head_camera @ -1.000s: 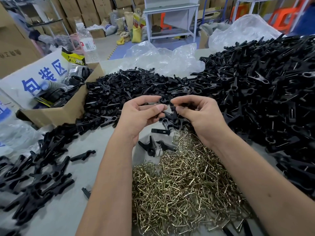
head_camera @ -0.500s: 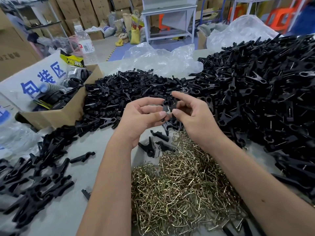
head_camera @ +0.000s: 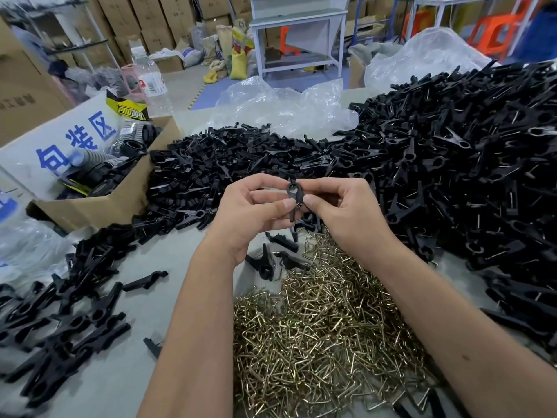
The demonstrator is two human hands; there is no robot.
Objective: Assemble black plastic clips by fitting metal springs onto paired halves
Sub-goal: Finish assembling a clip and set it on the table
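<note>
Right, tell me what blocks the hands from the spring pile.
Nothing visible does. The left hand and right hand pinch a black clip directly above the spring pile, with only open air beneath them.

Stacked brown cardboard cartons (head_camera: 156,22) line a warehouse's back wall. A pale blue metal-framed table (head_camera: 298,34) stands on the grey concrete floor (head_camera: 187,82), beside orange plastic stools (head_camera: 494,31) and filled woven sacks (head_camera: 238,55).

Black plastic clip (head_camera: 293,200): paired halves, ring end up, upright, pinched at centre frame. Brass-coloured metal springs (head_camera: 325,336): loose heap, 6 o'clock. Black clip halves (head_camera: 452,164): large pile, 2 o'clock.
</note>
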